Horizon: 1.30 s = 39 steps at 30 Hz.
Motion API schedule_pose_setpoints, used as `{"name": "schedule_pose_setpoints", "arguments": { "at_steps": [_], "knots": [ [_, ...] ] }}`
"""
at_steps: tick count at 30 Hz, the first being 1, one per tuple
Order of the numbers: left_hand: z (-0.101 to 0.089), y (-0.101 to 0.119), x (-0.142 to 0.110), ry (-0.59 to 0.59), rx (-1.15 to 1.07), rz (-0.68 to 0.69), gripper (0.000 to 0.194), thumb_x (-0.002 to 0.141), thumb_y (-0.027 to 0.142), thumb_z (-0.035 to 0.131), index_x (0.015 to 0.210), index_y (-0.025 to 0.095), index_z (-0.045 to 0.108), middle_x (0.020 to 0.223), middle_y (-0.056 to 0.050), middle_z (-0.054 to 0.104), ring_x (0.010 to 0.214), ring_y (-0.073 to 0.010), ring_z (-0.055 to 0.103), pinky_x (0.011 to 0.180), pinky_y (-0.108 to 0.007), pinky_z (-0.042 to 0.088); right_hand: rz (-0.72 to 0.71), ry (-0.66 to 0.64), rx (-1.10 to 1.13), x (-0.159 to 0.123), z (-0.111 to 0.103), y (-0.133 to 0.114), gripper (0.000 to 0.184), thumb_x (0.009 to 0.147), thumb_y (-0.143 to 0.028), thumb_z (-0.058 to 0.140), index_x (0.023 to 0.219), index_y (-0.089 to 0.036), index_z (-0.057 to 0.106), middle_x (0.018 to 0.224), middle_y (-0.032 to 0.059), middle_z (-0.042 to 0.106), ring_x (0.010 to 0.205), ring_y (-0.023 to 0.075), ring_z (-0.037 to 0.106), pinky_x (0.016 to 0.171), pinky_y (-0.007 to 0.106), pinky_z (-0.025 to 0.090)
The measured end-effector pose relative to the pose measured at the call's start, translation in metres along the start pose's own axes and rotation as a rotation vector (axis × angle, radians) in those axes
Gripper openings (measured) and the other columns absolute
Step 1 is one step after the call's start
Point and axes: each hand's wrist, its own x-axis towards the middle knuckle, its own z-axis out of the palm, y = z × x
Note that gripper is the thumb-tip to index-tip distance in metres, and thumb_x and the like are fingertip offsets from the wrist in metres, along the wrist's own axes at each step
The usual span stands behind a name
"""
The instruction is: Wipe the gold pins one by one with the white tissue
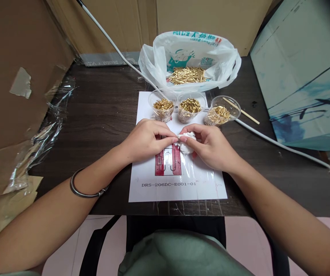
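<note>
My left hand and my right hand meet over a white printed sheet taped to the dark table. Both pinch a small crumpled white wad, the fingertips touching at its left end. Under the hands lies a red diagram on the sheet. Three clear plastic cups of small brass pins stand just beyond the hands: left cup, middle cup, right cup.
A white plastic bag holding a pile of brass pins sits behind the cups. A thin wooden stick rests on the right cup. A white cable crosses the table. Cardboard walls stand left and behind, crumpled clear film at left.
</note>
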Motion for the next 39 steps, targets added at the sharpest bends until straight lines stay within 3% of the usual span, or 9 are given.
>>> {"name": "schedule_pose_setpoints", "arguments": {
  "at_steps": [13,25,39],
  "knots": [
    [0.0012,-0.0002,-0.0011,0.001,0.018,0.029,0.015,0.085,0.025,0.065,0.084,0.02,0.079,0.079,-0.002,0.074,0.072,-0.0133,0.064,0.066,-0.025,0.048,-0.125,0.088,0.028,0.0021,0.0064,0.0012,0.025,0.089,-0.04,0.06,0.096,-0.018,0.071,0.065,-0.0018,0.055,0.065,0.0123,0.047,0.06,0.026,0.035],
    [0.0001,0.0,0.0002,-0.019,0.047,0.016,0.014,0.084,0.027,0.067,0.084,0.021,0.079,0.077,-0.002,0.073,0.071,-0.0134,0.064,0.066,-0.025,0.047,-0.095,0.069,-0.126,0.0027,0.0064,-0.0047,0.02,0.092,-0.035,0.055,0.093,-0.018,0.064,0.067,-0.0022,0.051,0.06,0.011,0.041,0.06,0.026,0.032],
    [-0.0008,0.0002,0.0,-0.065,0.065,0.048,0.014,0.085,0.024,0.066,0.083,0.02,0.079,0.075,-0.002,0.071,0.07,-0.0128,0.063,0.064,-0.024,0.045,-0.228,0.09,-0.228,0.0048,0.0052,-0.0031,0.018,0.091,-0.032,0.055,0.097,-0.017,0.064,0.079,0.0013,0.059,0.064,0.0119,0.041,0.065,0.027,0.034]
  ]
}}
